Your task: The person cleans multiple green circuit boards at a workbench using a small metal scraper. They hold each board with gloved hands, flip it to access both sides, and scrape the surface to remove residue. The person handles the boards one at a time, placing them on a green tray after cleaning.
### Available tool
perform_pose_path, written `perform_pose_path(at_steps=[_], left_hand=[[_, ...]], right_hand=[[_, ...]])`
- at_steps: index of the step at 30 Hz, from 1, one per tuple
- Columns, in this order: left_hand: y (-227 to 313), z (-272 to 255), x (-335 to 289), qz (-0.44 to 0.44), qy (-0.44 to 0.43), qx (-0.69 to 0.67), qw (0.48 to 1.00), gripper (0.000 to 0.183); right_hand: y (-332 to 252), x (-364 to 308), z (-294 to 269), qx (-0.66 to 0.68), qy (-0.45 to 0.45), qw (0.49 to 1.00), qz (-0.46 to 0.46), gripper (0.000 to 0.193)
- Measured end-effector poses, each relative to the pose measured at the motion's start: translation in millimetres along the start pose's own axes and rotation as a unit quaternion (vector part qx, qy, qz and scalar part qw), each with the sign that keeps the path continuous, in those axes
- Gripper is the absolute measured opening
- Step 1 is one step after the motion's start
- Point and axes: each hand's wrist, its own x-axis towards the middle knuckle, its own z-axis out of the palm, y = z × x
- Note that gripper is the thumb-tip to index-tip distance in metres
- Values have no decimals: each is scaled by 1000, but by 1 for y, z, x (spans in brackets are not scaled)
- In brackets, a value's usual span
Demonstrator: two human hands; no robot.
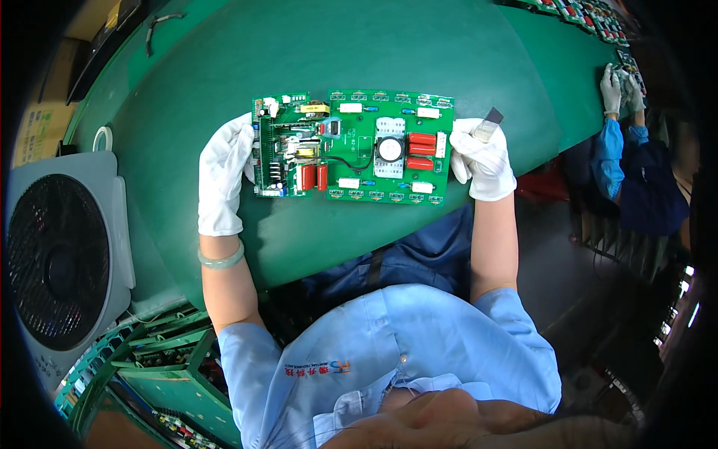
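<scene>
A green circuit board [355,146] is held over the near part of the green desk [419,45], between both hands; whether its underside touches the surface, I cannot tell. The left hand [225,172], in a white glove, grasps the board's left edge, its fingers partly hidden by the tall parts there. The right hand [485,161], gloved too, is closed around a flat tool [490,125] with a dark tip, and its fingers meet the board's right edge — how firmly they pinch it is unclear.

The board looks stiff and moderately light, likely heavier where parts crowd together: the red capacitors [421,150], and the round white component [390,149] on its pale metal plate. Those standing parts seem easy to bend or knock, and the black wire [345,160] across the middle could snag. The gloves may slip a little on the smooth rim. The best hold looks to be by the bare outer edges, one hand at each end, keeping pressure off the components — the narrower left section, crowded with upright parts, calls for the gentler touch.

A grey fan [60,258] stands at the left, well apart from the board.
</scene>
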Motion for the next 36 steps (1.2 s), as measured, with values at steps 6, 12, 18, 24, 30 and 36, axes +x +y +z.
perform_pose_path(at_steps=[6, 12, 18, 24, 30, 36], left_hand=[[0, -2, 0, -4, 1, 4, 1000, 42], [-2, 1, 0, 5, 22, 26, 999, 43], [3, 2, -1, 33, 25, 11, 999, 43], [0, -2, 0, 44, 35, -23, 998, 39], [1, -5, 0, 43, 26, -40, 998, 38], [-2, -9, -1, 60, 2, -94, 994, 35]], right_hand=[[-4, 0, -1, 3, -30, 1000, 6, 22], [-8, 1, 0, 5, -51, 998, 34, 19], [-4, -3, 0, 8, -34, 999, 20, 17], [-5, -1, -4, 9, -71, 997, 14, 16], [-8, -3, 0, -5, -42, 999, 25, 15], [-3, -2, -1, 10, -31, 999, 19, 14]])
